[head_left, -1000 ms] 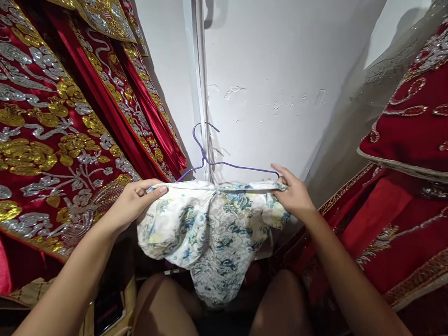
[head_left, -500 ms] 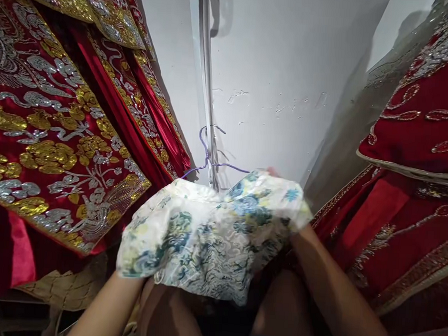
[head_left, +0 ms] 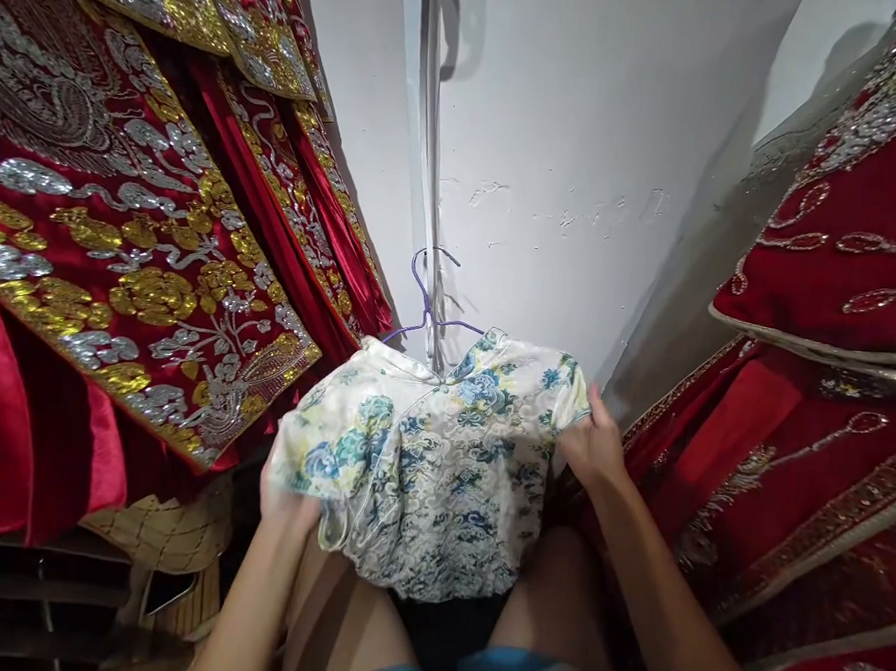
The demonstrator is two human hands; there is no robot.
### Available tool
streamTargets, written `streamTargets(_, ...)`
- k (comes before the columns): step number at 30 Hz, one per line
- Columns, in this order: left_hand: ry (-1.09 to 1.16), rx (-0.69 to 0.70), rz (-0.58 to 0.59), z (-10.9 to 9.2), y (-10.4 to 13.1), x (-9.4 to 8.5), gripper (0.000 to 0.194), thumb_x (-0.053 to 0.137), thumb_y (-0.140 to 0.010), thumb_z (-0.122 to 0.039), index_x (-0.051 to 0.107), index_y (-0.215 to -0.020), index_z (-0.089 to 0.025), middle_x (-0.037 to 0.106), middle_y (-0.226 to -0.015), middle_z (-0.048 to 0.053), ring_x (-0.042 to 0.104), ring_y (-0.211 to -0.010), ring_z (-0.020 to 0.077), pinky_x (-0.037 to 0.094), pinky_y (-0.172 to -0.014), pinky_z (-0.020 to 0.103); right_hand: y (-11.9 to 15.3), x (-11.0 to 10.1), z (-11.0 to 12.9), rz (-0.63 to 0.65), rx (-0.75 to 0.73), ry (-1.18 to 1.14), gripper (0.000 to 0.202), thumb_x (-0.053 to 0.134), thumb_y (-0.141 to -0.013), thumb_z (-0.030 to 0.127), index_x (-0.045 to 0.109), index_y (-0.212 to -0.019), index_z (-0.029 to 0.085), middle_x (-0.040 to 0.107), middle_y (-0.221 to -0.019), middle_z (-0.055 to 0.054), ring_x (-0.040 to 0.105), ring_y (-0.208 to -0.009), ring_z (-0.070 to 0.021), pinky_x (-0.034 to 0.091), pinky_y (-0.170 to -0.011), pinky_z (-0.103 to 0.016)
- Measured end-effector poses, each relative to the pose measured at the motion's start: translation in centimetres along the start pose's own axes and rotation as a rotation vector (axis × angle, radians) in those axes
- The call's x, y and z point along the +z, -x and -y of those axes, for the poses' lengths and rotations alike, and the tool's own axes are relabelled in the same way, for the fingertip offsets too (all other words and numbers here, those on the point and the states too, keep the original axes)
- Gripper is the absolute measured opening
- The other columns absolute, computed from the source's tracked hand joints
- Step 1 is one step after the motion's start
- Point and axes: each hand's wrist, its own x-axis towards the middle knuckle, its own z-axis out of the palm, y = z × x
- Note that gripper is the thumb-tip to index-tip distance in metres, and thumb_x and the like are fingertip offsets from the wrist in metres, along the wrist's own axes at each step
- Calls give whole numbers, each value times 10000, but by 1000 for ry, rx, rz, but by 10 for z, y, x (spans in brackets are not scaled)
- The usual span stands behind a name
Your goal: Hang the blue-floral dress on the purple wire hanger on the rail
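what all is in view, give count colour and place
floral top: one, white with blue, green and yellow, centre
hanger: one, purple, above the top's neckline
metal strip: one, silvery, upright, upper middle
wall: one, white, background
sequinned garments: count unclear, red with gold and silver, left
beaded garments: count unclear, red, right
quilted item: one, tan, lower left
flat object: one, dark, lower left
slats: several, dark, lower left edge
lap clothing: count unclear, blue, bottom edge
legs: two, bare, bottom
left hand: one, blurred, at one sleeve's hem
right hand: one, at the other sleeve's hem
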Motion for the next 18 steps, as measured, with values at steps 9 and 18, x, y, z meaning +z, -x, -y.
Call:
streamTargets(9, -156, 176, 39, -36, 17, 36, 501, 820, -703, -374, 727, -1159, -189, 724, -1210, 91, 605, -1249, 319, 480, -1083, 411, -28, 16, 35, -275, -89, -187, 266, 778, -744, 385, 700, -966, 260, 716, -1169, -29, 555, -1330, -213, 471, -1111, -345)
streamTargets(18, -600, 316, 110, -44, 9, -23, 453, 657, -792, -505, 728, -1090, -172, 706, -1201, 90, 595, -1184, 303, 453, -1008, 360, 28, 80, 89, -61, -376, -83, 278, 688, -865, 409, 703, -1058, 210, 751, -1001, -57, 703, -994, -235, 571, -886, -354)
